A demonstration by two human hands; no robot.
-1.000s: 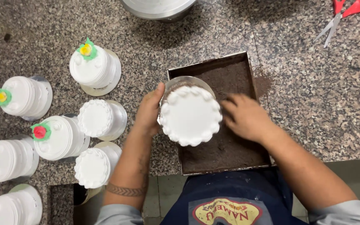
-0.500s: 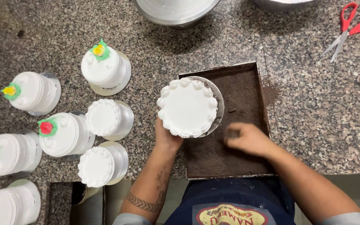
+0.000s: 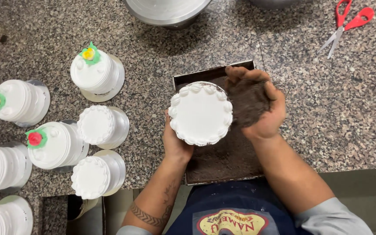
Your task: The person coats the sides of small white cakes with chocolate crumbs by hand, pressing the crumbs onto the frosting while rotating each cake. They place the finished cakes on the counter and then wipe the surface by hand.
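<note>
The left hand holds a small round cake with white cream on top. The cake sits on a little board, and the fingers of this grip curl under it from the near side, so most of them are hidden. The cake hangs over a dark square tray that stands at the near edge of the desk.

The right hand is just to the right of the cake, almost touching its side. Its grip is cupped, palm facing the cake, and it is full of dark brown crumbs. More of the same crumbs lie in the tray below. So the cake is to the left of the crumb hand, very close, and its round side faces the palm. The right hand is the one nearest to that bare white side.

Toward the left edge of the desk stand more small white cakes. Some have a yellow or red flower on top. Red scissors lie near the far right corner. A big metal bowl sits at the far edge.
</note>
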